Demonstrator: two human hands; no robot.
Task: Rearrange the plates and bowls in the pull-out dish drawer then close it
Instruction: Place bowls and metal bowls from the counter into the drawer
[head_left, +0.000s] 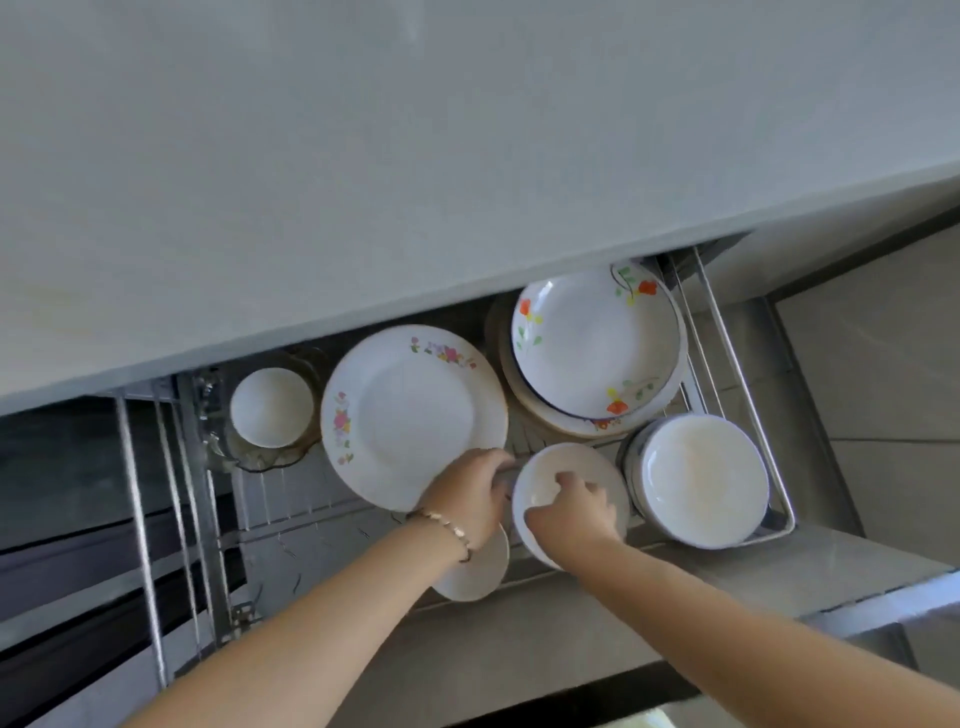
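Observation:
The wire pull-out drawer (748, 395) stands open below the counter. Both hands hold a plain white bowl (550, 470) near the drawer's front middle: my left hand (467, 491) grips its left rim and my right hand (571, 512) curls over its near rim. A small white plate (483, 571) lies under my left wrist. A large floral plate (410, 415) sits left of the bowl. Behind it at the right is a stack of poppy-patterned plates (597, 343). A stack of white bowls (698, 480) fills the front right corner. A small white bowl (271, 407) rests in a glass dish (244, 457) at the left.
The grey countertop (415, 156) overhangs the back of the drawer. Vertical wire rails (137, 499) of a neighbouring rack stand at the left. The drawer's front panel (649, 613) runs beneath my forearms. Tiled floor (893, 374) shows at the right.

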